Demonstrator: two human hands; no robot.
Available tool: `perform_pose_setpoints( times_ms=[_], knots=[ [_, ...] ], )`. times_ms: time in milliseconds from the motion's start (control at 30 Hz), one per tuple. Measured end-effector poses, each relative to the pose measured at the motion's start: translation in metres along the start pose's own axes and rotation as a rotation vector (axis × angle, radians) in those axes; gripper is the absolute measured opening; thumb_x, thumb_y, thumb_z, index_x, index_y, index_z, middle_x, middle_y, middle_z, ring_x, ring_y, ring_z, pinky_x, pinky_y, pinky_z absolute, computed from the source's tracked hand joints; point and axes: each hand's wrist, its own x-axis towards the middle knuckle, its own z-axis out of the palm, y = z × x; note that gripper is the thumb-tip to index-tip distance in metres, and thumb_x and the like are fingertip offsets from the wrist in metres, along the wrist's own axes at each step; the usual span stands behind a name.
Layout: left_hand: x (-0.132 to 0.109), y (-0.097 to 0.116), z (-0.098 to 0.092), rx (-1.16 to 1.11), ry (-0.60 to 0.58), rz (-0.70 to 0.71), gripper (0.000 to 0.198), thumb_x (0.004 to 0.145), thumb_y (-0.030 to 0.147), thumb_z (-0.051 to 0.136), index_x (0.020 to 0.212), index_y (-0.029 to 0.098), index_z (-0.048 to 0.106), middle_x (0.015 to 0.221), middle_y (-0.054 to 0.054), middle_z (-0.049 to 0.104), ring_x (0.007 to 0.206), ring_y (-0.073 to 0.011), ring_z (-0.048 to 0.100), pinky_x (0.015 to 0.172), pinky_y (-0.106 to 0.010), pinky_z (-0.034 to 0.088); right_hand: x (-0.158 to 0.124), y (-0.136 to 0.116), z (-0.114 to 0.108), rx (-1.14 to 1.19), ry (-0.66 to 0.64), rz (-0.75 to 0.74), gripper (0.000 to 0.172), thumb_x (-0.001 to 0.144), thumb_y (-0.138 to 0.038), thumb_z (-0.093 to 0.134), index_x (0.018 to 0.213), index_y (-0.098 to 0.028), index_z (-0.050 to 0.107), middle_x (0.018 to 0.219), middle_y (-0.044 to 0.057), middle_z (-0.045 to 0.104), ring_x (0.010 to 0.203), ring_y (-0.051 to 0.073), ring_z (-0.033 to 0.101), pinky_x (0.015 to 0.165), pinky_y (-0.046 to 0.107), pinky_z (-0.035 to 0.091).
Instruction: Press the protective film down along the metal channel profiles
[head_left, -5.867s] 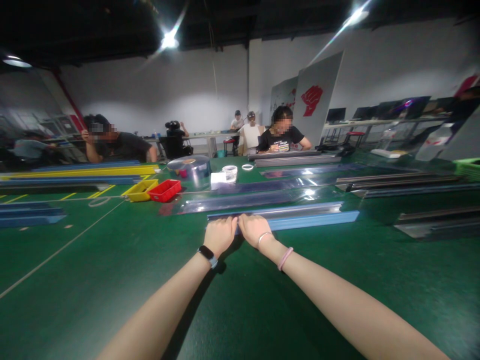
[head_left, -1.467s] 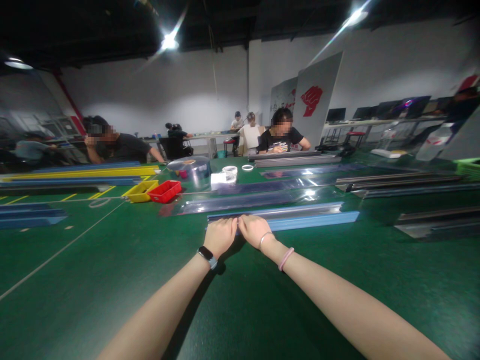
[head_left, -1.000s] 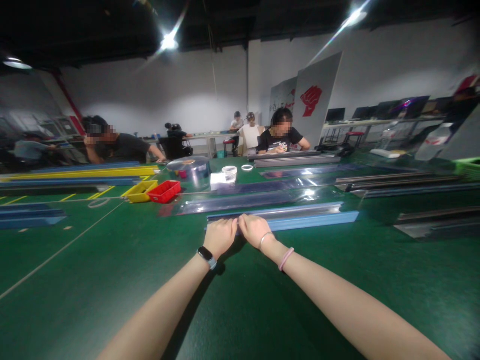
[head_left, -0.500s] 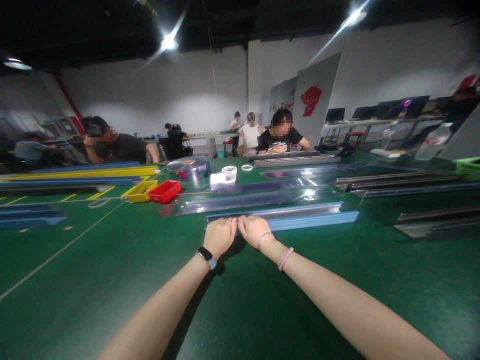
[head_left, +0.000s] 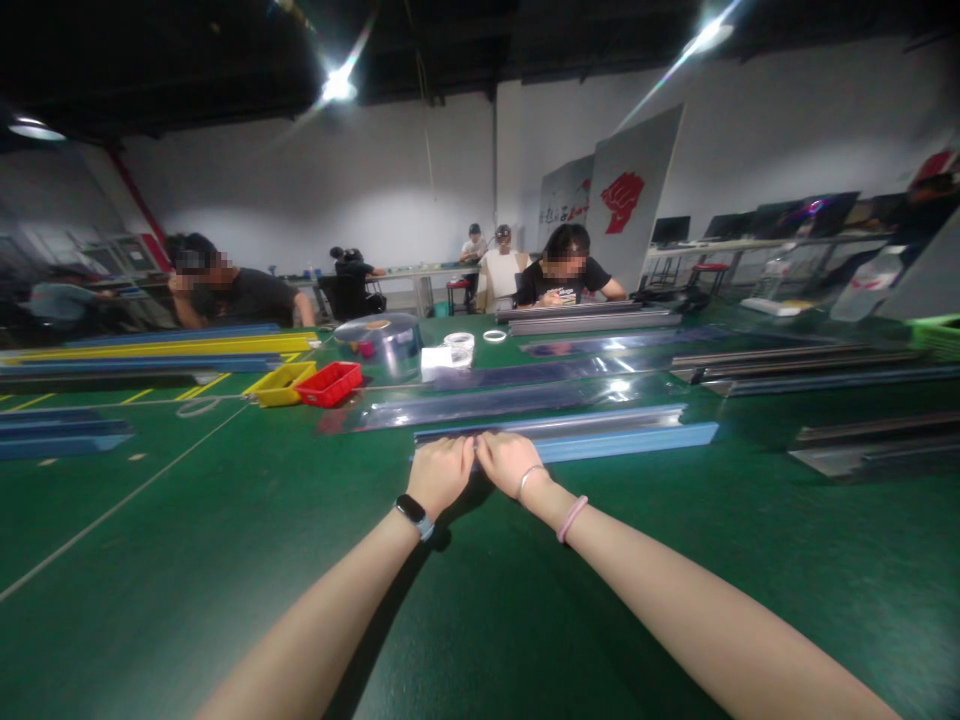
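Observation:
A long blue metal rail (head_left: 622, 436) lies flat across the green table (head_left: 187, 560). My left hand (head_left: 441, 472) and my right hand (head_left: 508, 462) sit side by side on its left end, fingers curled over the near edge and pinched at its top. A black watch is on my left wrist; a pink band and a thin bracelet are on my right. A clear plastic sheet (head_left: 480, 404) lies just beyond the rail.
A red bin (head_left: 331, 381) and a yellow bin (head_left: 283, 381) stand at mid left, near a clear film roll (head_left: 381, 343) and tape rolls (head_left: 460, 341). More rails (head_left: 870, 446) lie right; blue and yellow ones (head_left: 150, 348) lie left. Several people sit across the table.
My hands have stayed on the rail's left end with only tiny finger shifts. The person opposite has lowered their head a little.

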Motion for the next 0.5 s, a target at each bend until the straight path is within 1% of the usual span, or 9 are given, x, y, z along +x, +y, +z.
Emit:
perform_pose_setpoints(
  times_ms=[100,167,300,367,500],
  knots=[
    [-0.0001,-0.0003,0.0021,0.011,-0.024,-0.008,0.038,0.086,0.029,0.025,0.066,0.016,0.054,0.062,-0.005,0.058,0.060,-0.0141,0.052,0.057,-0.025,0.035,-0.0004,-0.0002,-0.0013,0.016,0.019,0.009,0.036,0.087,-0.028,0.021,0.078,-0.017,0.054,0.073,0.005,0.061,0.070,0.013,0.054,0.065,0.023,0.032],
    [0.0001,-0.0004,0.0022,0.009,-0.029,-0.006,0.037,0.086,0.029,0.025,0.066,0.016,0.054,0.063,-0.005,0.058,0.060,-0.0142,0.052,0.057,-0.025,0.035,-0.0004,-0.0002,-0.0013,0.011,0.008,0.009,0.036,0.087,-0.029,0.021,0.077,-0.017,0.054,0.073,0.005,0.061,0.069,0.013,0.055,0.065,0.023,0.032],
    [0.0006,0.0001,-0.0004,-0.010,-0.004,0.017,0.034,0.086,0.026,0.025,0.071,0.017,0.054,0.067,-0.005,0.059,0.065,-0.0144,0.053,0.060,-0.025,0.035,0.0002,-0.0001,0.0001,-0.009,-0.022,0.013,0.037,0.087,-0.031,0.021,0.077,-0.018,0.054,0.073,0.005,0.061,0.068,0.013,0.055,0.063,0.024,0.033],
    [0.0004,0.0001,-0.0007,-0.013,-0.004,0.028,0.033,0.086,0.025,0.026,0.071,0.017,0.054,0.068,-0.005,0.059,0.065,-0.0146,0.053,0.061,-0.026,0.035,0.0002,-0.0001,0.0003,-0.012,-0.013,0.009,0.037,0.087,-0.031,0.021,0.077,-0.018,0.053,0.073,0.005,0.061,0.067,0.013,0.055,0.062,0.023,0.032],
    [-0.0003,-0.0002,0.0017,-0.001,-0.039,0.022,0.035,0.086,0.027,0.026,0.066,0.017,0.053,0.065,-0.004,0.059,0.061,-0.0151,0.052,0.057,-0.026,0.034,-0.0004,-0.0003,-0.0015,0.000,0.032,-0.004,0.035,0.087,-0.029,0.021,0.077,-0.018,0.052,0.072,0.004,0.060,0.068,0.013,0.054,0.063,0.023,0.031]
  ],
)
